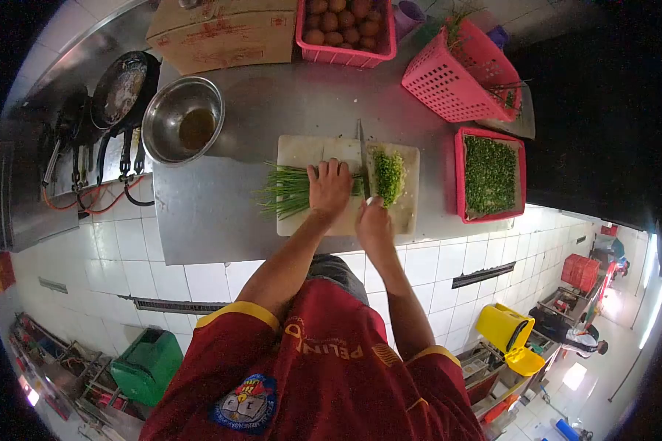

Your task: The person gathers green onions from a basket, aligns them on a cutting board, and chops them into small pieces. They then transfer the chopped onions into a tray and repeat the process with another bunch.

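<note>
A pale cutting board (408, 213) lies near the front edge of the metal table. My left hand (330, 189) presses down on a bunch of long green stalks (288, 192), its fingers together over them. My right hand (374, 220) is closed around the handle of a knife (362, 151), whose blade points away from me across the board, just right of the bunch. Chopped green pieces (388, 175) form a pile to the right of the blade.
Steel bowl (184, 120) with brown liquid at the left; pans (125, 88) beyond it. Cardboard box (224, 33) and pink basket of round brown items (346, 53) behind. Tilted pink basket (449, 77) and pink-rimmed tray (461, 176) of chopped greens at right. A person (582, 338) stands far right.
</note>
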Available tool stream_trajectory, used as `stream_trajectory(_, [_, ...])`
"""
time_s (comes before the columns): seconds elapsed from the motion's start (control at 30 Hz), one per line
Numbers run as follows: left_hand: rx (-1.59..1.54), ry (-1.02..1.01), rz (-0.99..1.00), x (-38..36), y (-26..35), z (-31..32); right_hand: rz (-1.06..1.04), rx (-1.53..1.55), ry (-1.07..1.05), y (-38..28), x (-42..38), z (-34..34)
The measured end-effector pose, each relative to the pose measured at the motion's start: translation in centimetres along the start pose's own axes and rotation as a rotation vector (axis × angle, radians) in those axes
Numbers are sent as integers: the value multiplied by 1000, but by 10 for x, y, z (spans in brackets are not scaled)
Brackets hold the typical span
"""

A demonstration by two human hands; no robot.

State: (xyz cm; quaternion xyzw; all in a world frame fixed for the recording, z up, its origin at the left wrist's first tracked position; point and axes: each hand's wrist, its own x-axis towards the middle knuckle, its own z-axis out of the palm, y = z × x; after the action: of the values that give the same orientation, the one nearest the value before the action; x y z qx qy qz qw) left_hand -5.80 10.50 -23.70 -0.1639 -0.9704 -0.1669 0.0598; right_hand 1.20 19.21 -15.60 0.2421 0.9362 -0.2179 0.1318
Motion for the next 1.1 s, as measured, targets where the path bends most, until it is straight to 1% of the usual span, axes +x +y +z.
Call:
stream_trajectory(0.1, [-22,-23,4,-2,0,3,-133,-161,-75,0,-24,-29])
stream_trajectory(0.13, [-28,-40,2,-2,-1,3,-87,-157,-94,-10,-35,-42])
stream_trajectory(0.23, [-6,-51,-4,-2,0,5,-28,-146,-148,-17,-59,-45])
stream_trajectory(0.27, [-6,-50,-1,-2,0,6,86,-110,-227,-27,-64,-51])
stream_trajectory(0.4, [-5,-83,-1,-3,-1,5,118,-97,-214,-14,-72,-22])
stream_trajectory(0.5, [10,-97,5,-1,-2,-1,188,-74,-262,9,-68,13])
stream_trajectory(0.6, [-12,-94,5,-2,-2,0,204,41,-228,26,-42,44])
stream_trajectory(0.67, [-36,-90,5,0,-2,1,181,75,-178,19,-18,44])
stream_trajectory(0.77, [-49,-78,14,-1,-1,1,108,21,-75,4,7,33])
stream_trajectory(0.8, [-35,-59,21,-2,-1,2,-15,85,33,19,10,43])
stream_trajectory(0.9, [-13,-53,27,-2,-2,2,-15,-95,-84,-11,-13,-15])
stream_trajectory(0.93, [-11,-61,27,-2,-2,3,-4,-90,-124,-17,-23,-29])
stream_trajectory(1.03, [-9,-59,13,-2,-1,2,71,-96,-167,-22,-56,-36])
stream_trajectory(1.1, [0,-54,16,-2,-1,3,166,-108,-238,-20,-68,-24])
